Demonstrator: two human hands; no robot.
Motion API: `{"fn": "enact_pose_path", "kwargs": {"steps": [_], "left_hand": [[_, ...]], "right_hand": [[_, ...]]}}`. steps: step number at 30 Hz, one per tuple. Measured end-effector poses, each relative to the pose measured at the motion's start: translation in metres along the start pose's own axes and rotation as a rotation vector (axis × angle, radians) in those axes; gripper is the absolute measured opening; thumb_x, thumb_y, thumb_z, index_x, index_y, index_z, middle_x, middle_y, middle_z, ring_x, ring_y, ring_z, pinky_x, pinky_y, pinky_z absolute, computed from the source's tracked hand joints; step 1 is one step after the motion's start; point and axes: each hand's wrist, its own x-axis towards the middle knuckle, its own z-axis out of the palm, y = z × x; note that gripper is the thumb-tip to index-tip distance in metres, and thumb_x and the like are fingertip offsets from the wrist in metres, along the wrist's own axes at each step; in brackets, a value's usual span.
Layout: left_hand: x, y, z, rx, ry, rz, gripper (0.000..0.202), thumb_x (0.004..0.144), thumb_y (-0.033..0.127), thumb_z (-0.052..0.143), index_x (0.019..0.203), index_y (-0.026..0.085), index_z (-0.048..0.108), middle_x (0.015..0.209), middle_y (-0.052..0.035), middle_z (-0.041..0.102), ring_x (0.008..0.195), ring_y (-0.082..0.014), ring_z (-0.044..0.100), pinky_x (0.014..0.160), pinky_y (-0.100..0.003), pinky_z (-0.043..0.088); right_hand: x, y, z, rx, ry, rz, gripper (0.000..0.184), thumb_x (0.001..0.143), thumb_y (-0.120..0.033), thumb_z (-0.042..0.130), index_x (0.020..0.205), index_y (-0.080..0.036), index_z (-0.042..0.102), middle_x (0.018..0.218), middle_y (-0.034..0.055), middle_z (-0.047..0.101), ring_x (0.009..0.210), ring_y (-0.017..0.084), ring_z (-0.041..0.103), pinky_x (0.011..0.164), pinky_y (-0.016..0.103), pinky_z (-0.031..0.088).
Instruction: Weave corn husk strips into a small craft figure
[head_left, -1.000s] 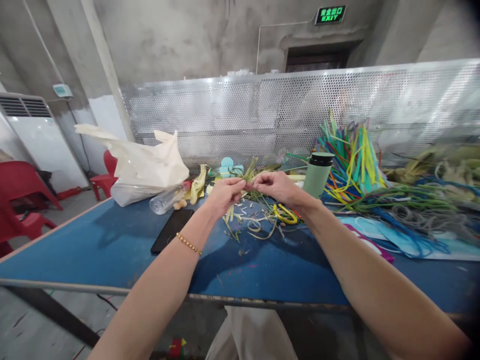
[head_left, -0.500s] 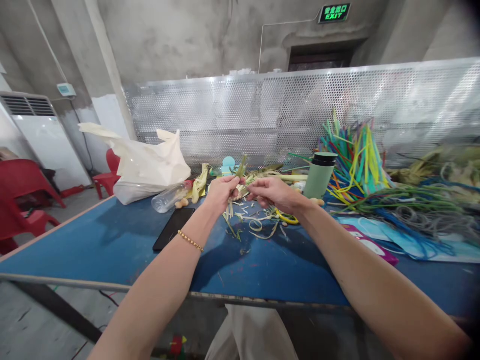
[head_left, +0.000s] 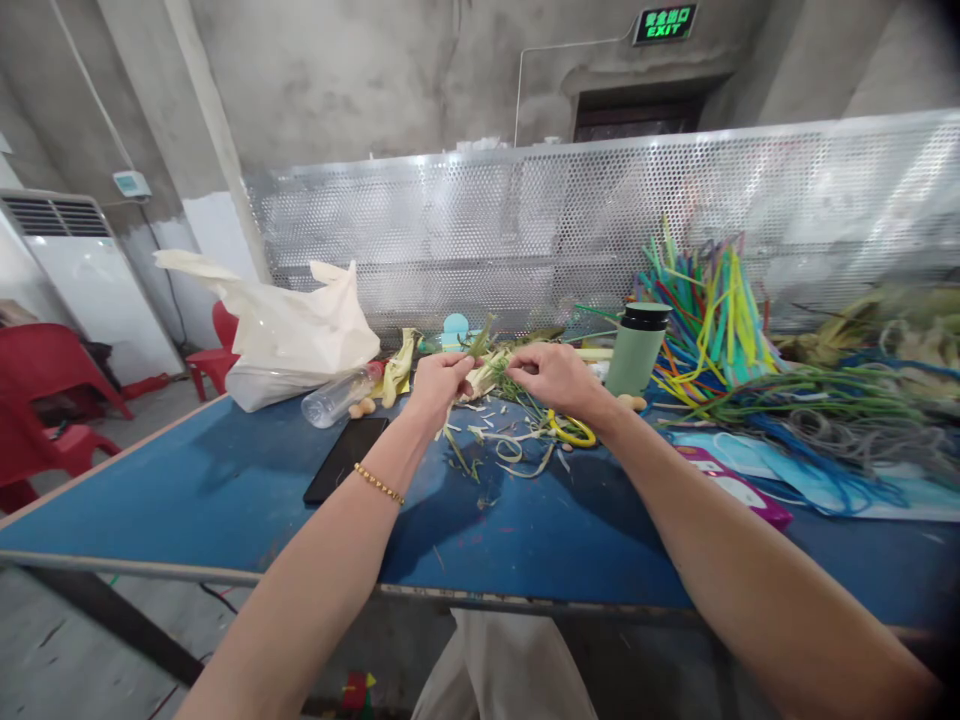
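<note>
My left hand (head_left: 441, 388), with a gold bead bracelet at the wrist, is closed on a green leafy strip (head_left: 482, 338) that sticks up past the thumb. To its right, my right hand (head_left: 559, 378) has its fingers curled in a pinch; what is between the fingertips is too small to make out. A gap separates the two hands. Behind and between them lies a pile of pale and green plant strips (head_left: 491, 372). Curled scraps (head_left: 510, 450) are scattered on the blue table below the hands, beside a yellow ring (head_left: 574, 430).
Left on the table (head_left: 247, 500) are a white plastic bag (head_left: 300, 335), a clear bottle (head_left: 334, 398) and a black phone (head_left: 345, 460). To the right stand a green flask (head_left: 637, 350) and colourful strips (head_left: 724, 320), with a purple packet (head_left: 739, 490) nearer. A perforated metal panel (head_left: 450, 230) runs behind.
My right hand has shifted slightly right and up, away from my left hand, widening the gap. My left hand stays almost in place with the leafy strip.
</note>
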Motion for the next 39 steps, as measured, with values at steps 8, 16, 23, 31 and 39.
{"fn": "enact_pose_path", "kwargs": {"steps": [8, 16, 23, 31, 39], "left_hand": [[-0.003, -0.006, 0.011, -0.098, -0.095, -0.2, 0.008, 0.08, 0.009, 0.061, 0.072, 0.008, 0.063, 0.058, -0.0029, 0.06, 0.041, -0.0072, 0.05, 0.042, -0.02, 0.029], [0.001, -0.01, 0.006, 0.178, -0.098, 0.005, 0.023, 0.079, 0.012, 0.057, 0.056, 0.012, 0.057, 0.05, 0.0017, 0.05, 0.041, -0.0057, 0.038, 0.045, -0.022, 0.027], [-0.001, -0.007, 0.0, 0.659, -0.081, 0.219, 0.025, 0.072, 0.012, 0.057, 0.047, 0.013, 0.055, 0.045, 0.0036, 0.037, 0.05, -0.0081, 0.032, 0.051, -0.024, 0.022], [-0.017, 0.011, 0.003, 0.458, -0.566, 0.181, 0.021, 0.073, 0.017, 0.063, 0.053, 0.014, 0.06, 0.047, 0.0034, 0.041, 0.048, -0.0065, 0.033, 0.048, -0.021, 0.022], [-0.016, 0.012, 0.009, -0.01, -0.298, 0.035, 0.012, 0.078, 0.007, 0.06, 0.072, 0.013, 0.053, 0.056, 0.0019, 0.054, 0.042, -0.0036, 0.039, 0.045, -0.02, 0.025]], "right_hand": [[-0.002, -0.011, 0.006, 0.006, -0.024, -0.031, 0.022, 0.081, -0.027, 0.055, 0.076, -0.019, 0.075, 0.065, 0.002, 0.066, 0.058, 0.013, 0.051, 0.058, 0.027, 0.028], [-0.002, -0.01, 0.005, -0.077, 0.011, 0.009, 0.019, 0.08, -0.026, 0.057, 0.078, -0.018, 0.075, 0.068, 0.0035, 0.067, 0.062, 0.015, 0.053, 0.062, 0.027, 0.032], [-0.005, -0.015, 0.004, -0.168, 0.049, -0.129, 0.02, 0.083, -0.019, 0.052, 0.083, -0.017, 0.072, 0.079, 0.007, 0.067, 0.073, 0.017, 0.056, 0.065, 0.028, 0.033], [0.001, 0.01, -0.012, 0.429, -0.185, -0.035, 0.018, 0.076, -0.035, 0.067, 0.076, -0.019, 0.075, 0.075, 0.0035, 0.069, 0.071, 0.015, 0.058, 0.067, 0.029, 0.042], [-0.001, 0.013, 0.009, 0.688, -0.21, 0.143, 0.024, 0.071, -0.037, 0.07, 0.079, -0.015, 0.074, 0.07, 0.0023, 0.066, 0.061, 0.012, 0.052, 0.059, 0.026, 0.04]]}}
